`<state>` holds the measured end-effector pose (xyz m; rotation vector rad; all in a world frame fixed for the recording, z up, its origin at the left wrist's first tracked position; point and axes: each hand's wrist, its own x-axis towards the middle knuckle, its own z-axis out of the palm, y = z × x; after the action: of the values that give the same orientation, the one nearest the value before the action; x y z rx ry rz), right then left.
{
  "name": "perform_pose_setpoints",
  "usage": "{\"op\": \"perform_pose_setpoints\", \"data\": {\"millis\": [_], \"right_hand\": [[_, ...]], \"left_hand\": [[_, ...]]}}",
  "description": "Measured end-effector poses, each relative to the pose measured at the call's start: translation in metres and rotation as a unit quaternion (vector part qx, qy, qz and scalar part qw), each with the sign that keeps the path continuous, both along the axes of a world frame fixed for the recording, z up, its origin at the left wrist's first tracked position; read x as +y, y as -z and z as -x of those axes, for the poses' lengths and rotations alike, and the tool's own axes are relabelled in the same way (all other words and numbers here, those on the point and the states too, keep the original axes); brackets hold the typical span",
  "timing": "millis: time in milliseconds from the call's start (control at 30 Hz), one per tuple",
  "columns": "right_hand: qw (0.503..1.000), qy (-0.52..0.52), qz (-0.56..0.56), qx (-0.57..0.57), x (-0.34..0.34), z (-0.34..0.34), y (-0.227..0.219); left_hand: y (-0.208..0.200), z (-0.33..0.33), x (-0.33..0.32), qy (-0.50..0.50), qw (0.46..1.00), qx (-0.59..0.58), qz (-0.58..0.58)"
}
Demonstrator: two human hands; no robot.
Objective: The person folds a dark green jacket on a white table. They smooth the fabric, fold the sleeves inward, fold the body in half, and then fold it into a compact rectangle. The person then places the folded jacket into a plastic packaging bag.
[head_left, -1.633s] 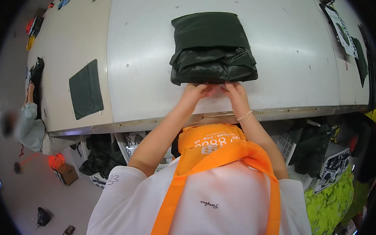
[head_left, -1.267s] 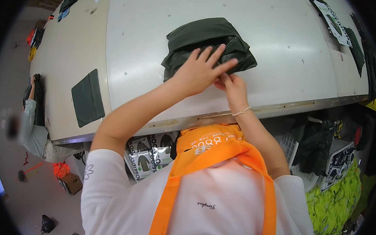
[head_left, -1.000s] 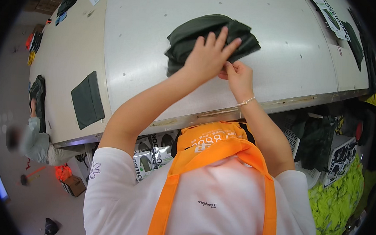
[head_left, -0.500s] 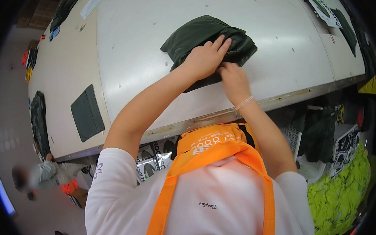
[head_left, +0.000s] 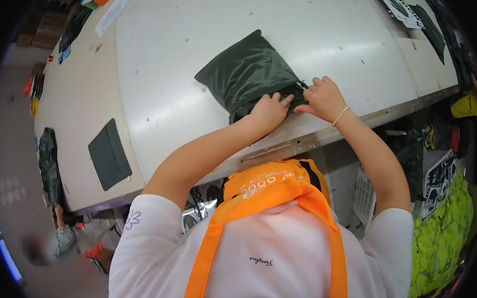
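A dark green fabric bag (head_left: 249,67), stuffed and wrinkled, lies flat on the table in front of me. Its gathered, bunched end points toward the near right. My left hand (head_left: 271,113) presses on that near end with its fingers stretched over the cloth. At the bag's right corner my right hand (head_left: 324,99) has curled fingers pinching the edge, its thumb reaching toward the left hand. A small whitish piece, perhaps a cord end, shows beside those fingers; exactly what they grip is partly hidden.
A flat dark green folded pouch (head_left: 110,155) lies on the table (head_left: 168,52) to the left. Printed sheets (head_left: 401,10) are at the far right. Below the edge stand a white basket (head_left: 364,197) and a bright yellow-green heap (head_left: 440,243). Another person (head_left: 52,241) is at the lower left.
The bag has turned and come out flatter and closer to me. My left hand has slid toward the near edge. My right hand has moved right to the bag's corner.
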<state>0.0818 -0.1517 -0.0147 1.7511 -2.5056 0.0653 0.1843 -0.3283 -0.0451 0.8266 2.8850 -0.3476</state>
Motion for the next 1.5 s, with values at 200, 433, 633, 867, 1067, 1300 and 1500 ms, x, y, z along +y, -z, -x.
{"op": "perform_pose_setpoints", "data": {"millis": [200,433,633,867,1067,1300,1500], "right_hand": [[0.963,0.026,-0.053,-0.262,-0.011,-0.024,0.014],[0.893,0.084,0.135,-0.422,-0.044,-0.097,0.044],[0.882,0.062,0.217,-0.413,-0.037,-0.09,0.021],[0.896,0.117,0.213,-0.37,-0.009,-0.073,0.014],[0.869,0.14,0.236,-0.412,0.013,-0.054,0.013],[0.885,0.099,0.206,-0.405,0.016,-0.053,0.021],[0.869,0.059,0.203,-0.447,0.024,-0.06,0.016]], "left_hand": [[0.001,0.02,-0.007,-0.168,0.943,-0.107,-0.267],[0.007,0.057,-0.004,-0.25,0.909,-0.096,-0.32],[0.049,0.058,0.004,-0.201,0.915,0.108,-0.332],[-0.008,0.071,0.001,-0.188,0.941,-0.078,-0.271],[-0.054,0.031,-0.021,-0.152,0.87,-0.216,-0.417],[0.003,0.035,-0.012,-0.128,0.797,-0.26,-0.53],[0.02,0.025,0.028,-0.239,0.849,-0.151,-0.447]]}}
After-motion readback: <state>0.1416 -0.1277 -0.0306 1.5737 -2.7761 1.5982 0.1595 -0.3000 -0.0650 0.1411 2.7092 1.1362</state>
